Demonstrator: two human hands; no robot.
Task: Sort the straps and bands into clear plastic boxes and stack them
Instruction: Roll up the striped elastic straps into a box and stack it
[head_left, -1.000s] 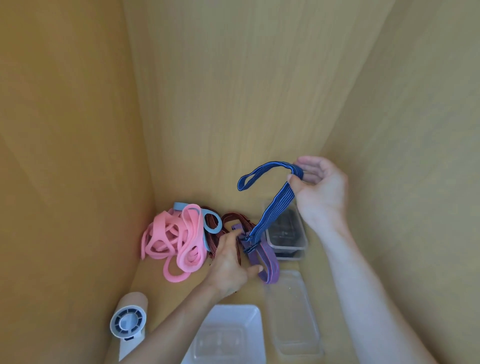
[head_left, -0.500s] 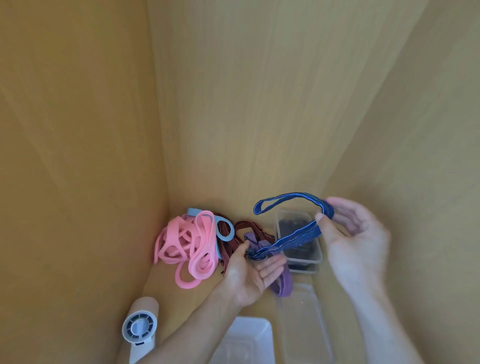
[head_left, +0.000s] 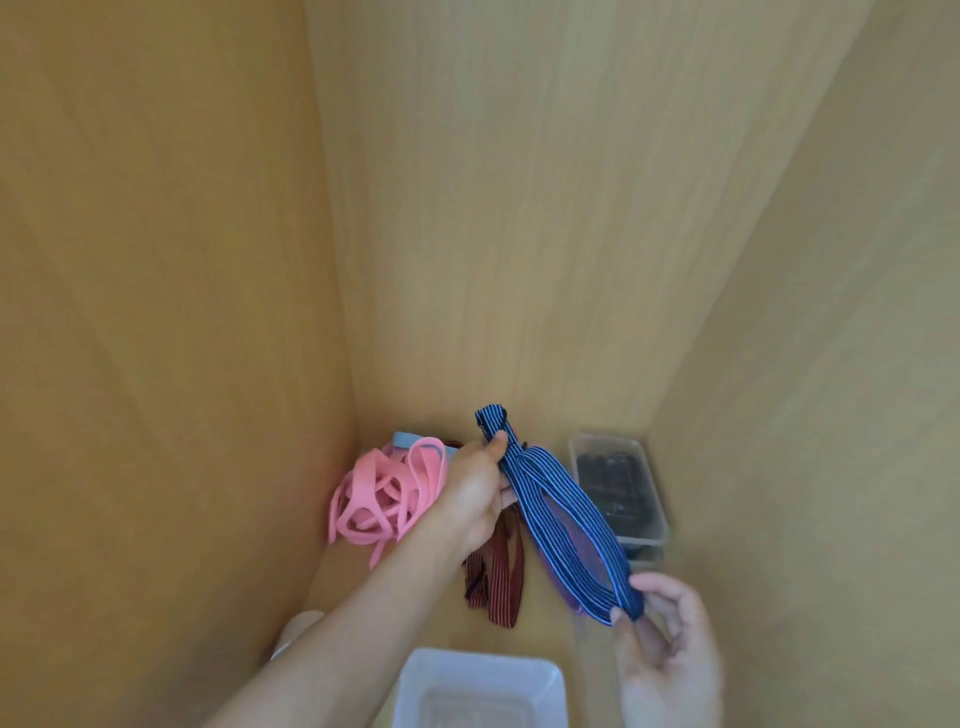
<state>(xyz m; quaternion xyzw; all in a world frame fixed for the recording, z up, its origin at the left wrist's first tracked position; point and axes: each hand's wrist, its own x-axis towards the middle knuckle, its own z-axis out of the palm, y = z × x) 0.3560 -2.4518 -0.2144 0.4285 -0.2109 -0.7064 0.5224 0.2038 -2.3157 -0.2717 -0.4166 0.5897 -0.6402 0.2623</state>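
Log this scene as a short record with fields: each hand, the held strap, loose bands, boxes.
left hand: grips upper end of blue striped strap
right hand: pinches its lower end
strap shape: folded in loops, spanning both hands
pink bands: piled by left wall
maroon strap: lying under left arm
dark-filled box: clear, right rear corner
near box: front edge, contents unclear

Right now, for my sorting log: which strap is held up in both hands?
The blue striped strap, stretched between the left hand and the right hand; the pink bands and maroon straps lie loose.
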